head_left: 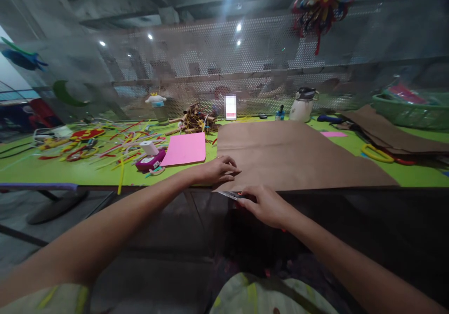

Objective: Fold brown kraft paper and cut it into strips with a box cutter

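A large sheet of brown kraft paper (pixel 280 152) lies on the green table, its near edge along the table's front edge. My left hand (pixel 220 170) rests on the paper's near left corner, fingers slightly bent and apart. My right hand (pixel 264 204) is closed around a pair of scissors (pixel 229 195) just off the front edge. The silvery blades point left at the paper's near left corner, below my left hand. Most of the scissors' red handle is hidden by my fingers. I cannot tell whether the blades touch the paper.
Left of the paper are a pink sheet (pixel 185 149), a purple device (pixel 150 161) and scattered coloured strips (pixel 122 148). Behind lie a bundle of sticks (pixel 196 118) and a white jug (pixel 302 105). On the right are stacked brown sheets (pixel 393 134), yellow-handled scissors (pixel 377 153) and a green basket (pixel 407 112).
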`<state>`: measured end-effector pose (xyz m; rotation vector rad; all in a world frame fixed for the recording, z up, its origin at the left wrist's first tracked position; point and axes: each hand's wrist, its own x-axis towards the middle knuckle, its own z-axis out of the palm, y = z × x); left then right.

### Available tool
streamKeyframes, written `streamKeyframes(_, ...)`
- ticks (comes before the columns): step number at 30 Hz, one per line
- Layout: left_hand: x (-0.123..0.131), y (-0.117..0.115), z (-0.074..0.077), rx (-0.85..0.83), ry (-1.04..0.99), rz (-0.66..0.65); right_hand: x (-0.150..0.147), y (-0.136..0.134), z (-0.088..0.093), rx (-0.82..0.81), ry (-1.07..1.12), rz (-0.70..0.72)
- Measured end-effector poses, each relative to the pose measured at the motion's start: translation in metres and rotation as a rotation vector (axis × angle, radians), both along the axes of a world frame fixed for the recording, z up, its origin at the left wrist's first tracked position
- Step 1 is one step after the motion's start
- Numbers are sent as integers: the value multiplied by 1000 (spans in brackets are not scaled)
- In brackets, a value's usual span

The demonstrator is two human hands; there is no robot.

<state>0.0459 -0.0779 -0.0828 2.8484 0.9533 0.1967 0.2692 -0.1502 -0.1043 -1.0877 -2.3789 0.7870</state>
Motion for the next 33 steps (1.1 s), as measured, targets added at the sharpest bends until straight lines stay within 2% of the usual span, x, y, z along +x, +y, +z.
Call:
streamKeyframes(16, -2, 3, -4, 6, -28, -2, -12, -5, 6, 38, -7, 7)
streamKeyframes(22, -3, 3, -5, 0, -36, 5, -22, -29, 12, -47, -2, 171)
streamKeyframes(24, -3, 0, -3, 5, -54, 18, -8, -37, 15, -82, -10, 223)
streamKeyframes(27, 0, -5, 1, 10, -72, 69, 38, -30, 23, -141, 23, 214)
streamKeyframes(29, 5, -9, 3, 53, -58, 124, 80, -11, 31, -131, 67, 77)
streamKeyframes(33, 19, -19, 2, 149, 7, 254, 152, 57, 46, 55, 35, -383)
